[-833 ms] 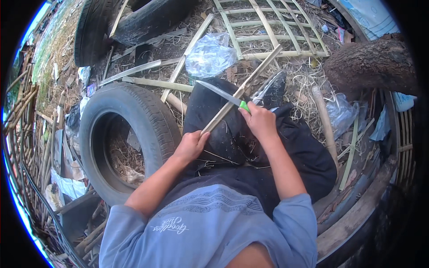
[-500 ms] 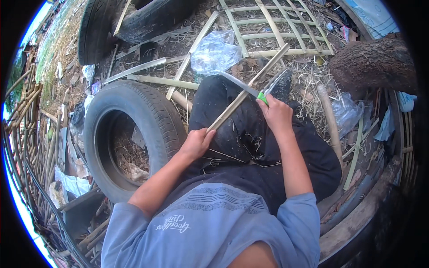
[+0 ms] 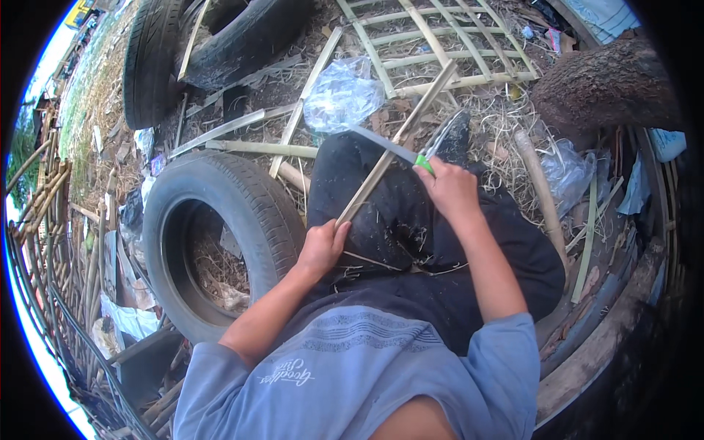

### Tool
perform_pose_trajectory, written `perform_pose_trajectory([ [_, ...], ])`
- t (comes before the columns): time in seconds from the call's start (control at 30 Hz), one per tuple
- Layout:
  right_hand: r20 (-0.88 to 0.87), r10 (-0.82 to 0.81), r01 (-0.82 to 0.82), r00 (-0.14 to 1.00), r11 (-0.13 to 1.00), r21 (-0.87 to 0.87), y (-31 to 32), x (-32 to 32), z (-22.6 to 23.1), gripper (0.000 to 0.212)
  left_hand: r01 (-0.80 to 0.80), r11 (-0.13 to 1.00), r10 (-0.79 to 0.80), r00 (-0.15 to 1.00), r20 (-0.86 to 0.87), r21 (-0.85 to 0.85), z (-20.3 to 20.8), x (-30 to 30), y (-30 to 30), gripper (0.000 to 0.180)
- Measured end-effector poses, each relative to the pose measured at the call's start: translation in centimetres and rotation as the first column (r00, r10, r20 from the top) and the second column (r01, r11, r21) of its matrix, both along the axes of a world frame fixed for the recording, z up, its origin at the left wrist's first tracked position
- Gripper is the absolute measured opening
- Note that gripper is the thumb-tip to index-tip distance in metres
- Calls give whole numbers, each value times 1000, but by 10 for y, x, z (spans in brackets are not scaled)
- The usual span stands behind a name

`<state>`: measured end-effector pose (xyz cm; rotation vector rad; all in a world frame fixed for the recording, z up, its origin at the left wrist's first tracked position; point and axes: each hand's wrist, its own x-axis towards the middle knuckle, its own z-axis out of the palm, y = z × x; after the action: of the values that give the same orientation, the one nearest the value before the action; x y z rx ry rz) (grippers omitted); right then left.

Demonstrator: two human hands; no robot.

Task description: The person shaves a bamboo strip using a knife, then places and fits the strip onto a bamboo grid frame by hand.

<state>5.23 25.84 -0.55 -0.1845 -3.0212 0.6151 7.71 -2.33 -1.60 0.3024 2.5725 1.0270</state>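
Observation:
My left hand point(image 3: 321, 248) is closed around the lower end of a split bamboo strip point(image 3: 367, 186), which slants up and away to the right over my dark trousers. In my right hand point(image 3: 449, 186) is a knife point(image 3: 394, 148) with a green handle and a long pale blade. The blade lies across the strip, pointing up and left, and appears to touch it near the middle. My right fingers cover most of the handle.
To the left lies a tyre point(image 3: 220, 242), with more tyres point(image 3: 253, 40) behind it. A bamboo lattice point(image 3: 440, 55) rests on the ground at the back, near crumpled clear plastic point(image 3: 343, 94). At right are a thick log point(image 3: 605, 88) and bamboo poles point(image 3: 541, 192).
My right hand and the knife have shifted slightly left and down. The strip's far end has dropped a little left, and the whole view has shifted somewhat.

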Motion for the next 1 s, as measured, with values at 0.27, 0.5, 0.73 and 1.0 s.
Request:
perform_pose_trajectory([
  [0.27, -6, 105, -104, 994, 977, -188, -59, 32, -3, 40, 4, 994, -9, 999, 49, 109, -5, -3, -6, 35],
  [0.5, -82, 115, -132, 990, 962, -240, -64, 39, -20, 40, -77, 958, -22, 941, 338, 275, -15, -9, -19, 46],
  [0.73, -147, 157, -175, 977, 978, -115, -54, 32, -26, 43, -80, 955, -87, 845, 528, 285, -6, -24, -23, 53],
  [1.0, -165, 217, -225, 962, 974, -31, -43, 19, -28, 44, -125, 951, -53, 834, 550, 282, -9, -25, -21, 53],
])
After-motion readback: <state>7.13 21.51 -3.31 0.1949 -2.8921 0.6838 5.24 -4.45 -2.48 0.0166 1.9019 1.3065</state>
